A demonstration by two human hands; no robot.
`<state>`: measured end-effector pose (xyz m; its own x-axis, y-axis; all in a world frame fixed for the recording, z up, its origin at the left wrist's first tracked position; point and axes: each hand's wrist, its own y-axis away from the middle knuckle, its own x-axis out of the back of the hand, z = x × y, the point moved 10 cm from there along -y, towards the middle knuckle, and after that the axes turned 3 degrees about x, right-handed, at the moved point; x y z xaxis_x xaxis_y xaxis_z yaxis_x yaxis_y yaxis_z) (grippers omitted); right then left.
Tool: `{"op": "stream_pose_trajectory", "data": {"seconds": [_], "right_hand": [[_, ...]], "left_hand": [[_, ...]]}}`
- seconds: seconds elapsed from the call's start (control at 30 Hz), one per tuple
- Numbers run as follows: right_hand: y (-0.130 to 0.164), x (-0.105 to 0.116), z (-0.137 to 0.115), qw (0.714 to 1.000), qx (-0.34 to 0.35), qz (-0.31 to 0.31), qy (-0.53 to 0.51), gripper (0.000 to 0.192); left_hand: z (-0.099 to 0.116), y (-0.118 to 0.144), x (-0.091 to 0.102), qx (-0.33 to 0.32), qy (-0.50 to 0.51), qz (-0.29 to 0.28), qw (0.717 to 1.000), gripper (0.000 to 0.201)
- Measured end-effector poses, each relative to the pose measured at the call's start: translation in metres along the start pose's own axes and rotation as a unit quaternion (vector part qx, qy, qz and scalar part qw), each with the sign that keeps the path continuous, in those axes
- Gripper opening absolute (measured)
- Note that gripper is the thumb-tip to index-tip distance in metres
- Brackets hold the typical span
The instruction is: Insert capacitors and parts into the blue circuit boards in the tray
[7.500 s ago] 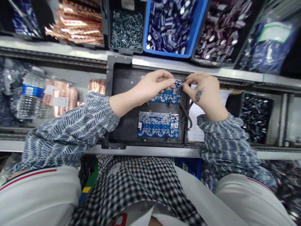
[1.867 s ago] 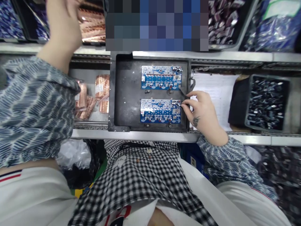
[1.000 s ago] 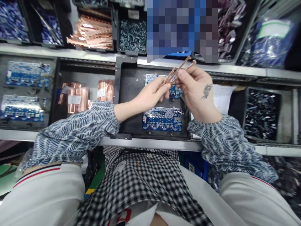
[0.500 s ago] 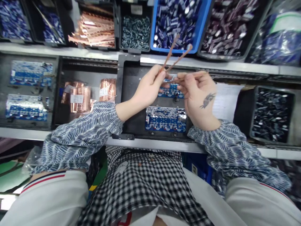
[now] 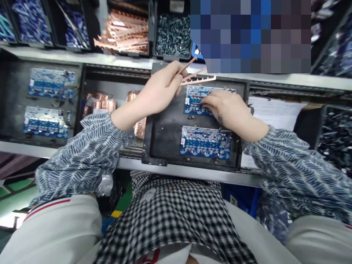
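While the left hand (image 5: 159,90) grips thin copper comb-shaped strips (image 5: 196,75) between thumb and fingers, holding them raised just above the far edge of the black rectangular carrier tray (image 5: 162,135), the right hand (image 5: 224,108) lies palm down on the upper blue circuit board (image 5: 192,101) in that tray, fingertips pressing on the board; whether it pinches anything beneath them cannot be told. A second blue circuit board (image 5: 205,143) sits in the near half of the same tray, uncovered and apart from both hands. The tray rests on the grey metal desk (image 5: 192,172) in front of the person.

To the left, another black tray (image 5: 13,110) carries two more blue boards (image 5: 45,123), one behind the other. Between the two trays lie clear bags of copper pieces (image 5: 99,102).

Along the far shelf stand black bins: one holds a loose heap of copper strips (image 5: 123,31), the next a mass of small grey-blue screws (image 5: 173,35), and bins at the far left contain dark blue cylindrical parts (image 5: 30,20). At the right edge a black box (image 5: 337,135) holds dark shiny small components. White paper (image 5: 275,113) lies just right of the carrier tray.
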<state>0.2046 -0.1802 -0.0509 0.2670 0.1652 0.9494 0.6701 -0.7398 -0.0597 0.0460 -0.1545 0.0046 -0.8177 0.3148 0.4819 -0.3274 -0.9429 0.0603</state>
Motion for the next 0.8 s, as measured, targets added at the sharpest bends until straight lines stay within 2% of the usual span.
{"op": "stream_pose_trajectory", "data": {"seconds": [0.13, 0.27, 0.43, 0.5, 0.57, 0.63, 0.7, 0.77, 0.8], "right_hand": [[0.005, 0.002, -0.007, 1.000, 0.019, 0.013, -0.003, 0.025], [0.006, 0.001, -0.007, 1.000, 0.012, 0.003, 0.020, 0.028], [0.002, 0.001, -0.019, 0.997, 0.036, -0.029, 0.068, 0.034], [0.001, 0.012, -0.033, 0.995, 0.055, -0.011, 0.086, 0.034], [0.006, 0.033, -0.052, 0.992, 0.064, 0.043, 0.096, 0.034], [0.017, 0.055, -0.072, 0.988, 0.067, 0.099, 0.098, 0.034], [0.033, 0.068, -0.093, 0.984, 0.083, 0.123, 0.104, 0.035], [0.054, 0.071, -0.112, 0.979, 0.109, 0.126, 0.116, 0.033], [0.064, 0.068, -0.118, 0.977, 0.119, 0.127, 0.121, 0.031]], "left_hand": [[-0.015, 0.001, 0.001, 0.021, 0.018, 0.010, 1.000, 0.024], [-0.022, 0.004, -0.003, 0.042, 0.037, 0.006, 0.998, 0.015], [-0.022, 0.005, -0.009, 0.045, -0.024, 0.007, 0.999, 0.018], [-0.018, 0.006, -0.010, 0.047, -0.047, 0.018, 0.998, 0.020], [-0.008, 0.012, -0.017, 0.051, -0.056, 0.010, 0.997, 0.023], [0.006, 0.022, -0.034, 0.061, -0.032, -0.050, 0.996, 0.025], [0.017, 0.040, -0.061, 0.090, 0.017, -0.155, 0.984, 0.026], [0.023, 0.061, -0.085, 0.119, 0.049, -0.255, 0.958, 0.026], [0.023, 0.069, -0.091, 0.117, 0.039, -0.282, 0.951, 0.025]]}}
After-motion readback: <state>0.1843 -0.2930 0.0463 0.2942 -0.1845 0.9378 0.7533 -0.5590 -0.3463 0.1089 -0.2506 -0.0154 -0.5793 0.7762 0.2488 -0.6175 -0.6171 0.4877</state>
